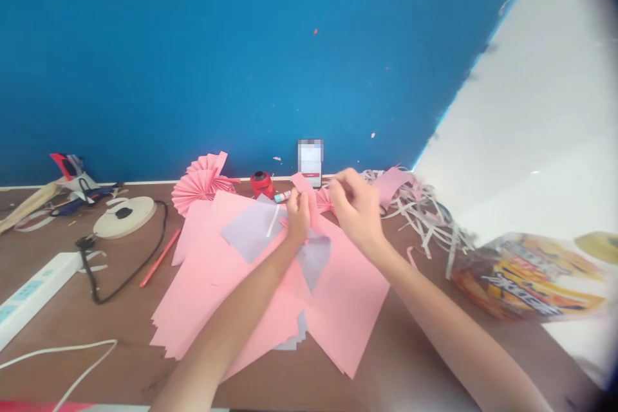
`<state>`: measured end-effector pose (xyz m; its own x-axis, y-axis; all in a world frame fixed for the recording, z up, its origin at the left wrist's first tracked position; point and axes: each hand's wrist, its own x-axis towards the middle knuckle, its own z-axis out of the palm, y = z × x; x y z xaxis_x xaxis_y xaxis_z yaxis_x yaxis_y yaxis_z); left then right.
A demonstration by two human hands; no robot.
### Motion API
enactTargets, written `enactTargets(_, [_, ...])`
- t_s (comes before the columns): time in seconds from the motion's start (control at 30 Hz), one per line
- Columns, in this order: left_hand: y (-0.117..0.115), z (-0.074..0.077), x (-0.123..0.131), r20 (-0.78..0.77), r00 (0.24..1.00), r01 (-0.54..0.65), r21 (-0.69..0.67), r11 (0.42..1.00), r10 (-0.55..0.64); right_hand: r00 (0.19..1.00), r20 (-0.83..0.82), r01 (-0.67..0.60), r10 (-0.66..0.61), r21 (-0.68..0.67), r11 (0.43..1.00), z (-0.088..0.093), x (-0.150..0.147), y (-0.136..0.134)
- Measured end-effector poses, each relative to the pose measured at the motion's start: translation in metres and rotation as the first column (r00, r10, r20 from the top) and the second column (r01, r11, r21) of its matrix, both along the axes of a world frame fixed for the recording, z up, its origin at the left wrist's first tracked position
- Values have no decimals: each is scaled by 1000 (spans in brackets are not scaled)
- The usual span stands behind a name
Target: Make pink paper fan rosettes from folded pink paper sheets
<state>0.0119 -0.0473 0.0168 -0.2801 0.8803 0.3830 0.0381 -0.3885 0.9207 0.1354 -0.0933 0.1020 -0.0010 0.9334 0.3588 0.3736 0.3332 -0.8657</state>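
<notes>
My left hand is closed around a folded strip of pink paper, which stands up above the fingers. To its right, my right hand is raised with the fingers curled in a pinch; what they hold, if anything, does not show. Between the hands sits a pleated pink paper piece, partly hidden. Beneath them lie overlapping pink sheets and grey-purple paper pieces, one with a thin white strip. A glue stick is just left of my left hand.
A phone leans against the blue wall. Pleated pink fans, a red round object and a red pen lie leftward, beside a white tape roll and power strip. Paper shreds and a snack bag are rightward.
</notes>
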Motion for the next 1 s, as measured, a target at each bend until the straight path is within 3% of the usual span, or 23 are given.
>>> enactTargets(0.1, [4, -1, -2, 55, 998, -9, -27, 1000, 10, 1000, 16, 26, -25, -60, 998, -17, -2, 17])
enactTargets(0.13, [5, -2, -2, 56, 998, 2, -34, 999, 0, 1000, -7, -11, 10, -135, 991, -25, -3, 25])
enactTargets(0.27, [8, -4, -2, 37, 994, 104, -41, 994, -102, 945, -282, -228, 163, -213, 950, -53, -4, 43])
enactTargets(0.37, [8, -4, 0, 59, 972, 229, -48, 972, -226, 893, -426, -252, 147, -200, 947, -58, 1, 47])
enactTargets(0.5, [8, -4, 0, 54, 928, 370, -49, 928, -368, 873, -479, -191, 88, -171, 967, -60, 5, 46])
enactTargets(0.7, [8, -5, -2, 10, 967, 253, 0, 968, -253, 927, -362, 98, -93, -5, 995, -83, -12, 27])
enactTargets(0.87, [6, -6, -3, 121, 937, 341, -96, 935, -329, 931, -318, 181, -180, -26, 983, -94, -14, 20])
enactTargets(1.0, [4, -5, -4, 105, 937, 343, -109, 933, -332, 916, -349, 213, -198, 2, 977, -94, -10, 25])
